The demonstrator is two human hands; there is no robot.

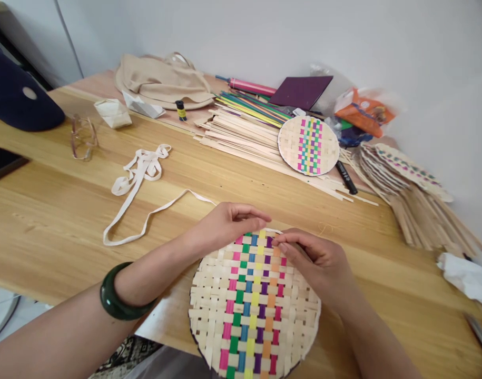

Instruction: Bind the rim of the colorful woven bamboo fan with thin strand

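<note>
Fingertips of the left hand (220,226) and right hand (323,268) pinch the far rim of the woven disc (252,316) at the desk's (47,221) near edge, apparently seating a strip end, which calls for small, steady pressure.

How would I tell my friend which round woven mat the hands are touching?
Find the wooden table and look at its near edge. There a round woven mat sticks out past the edge, with the left hand and right hand pinching at its far rim. The other round mat lies farther back on a pile of strips, untouched.
</note>
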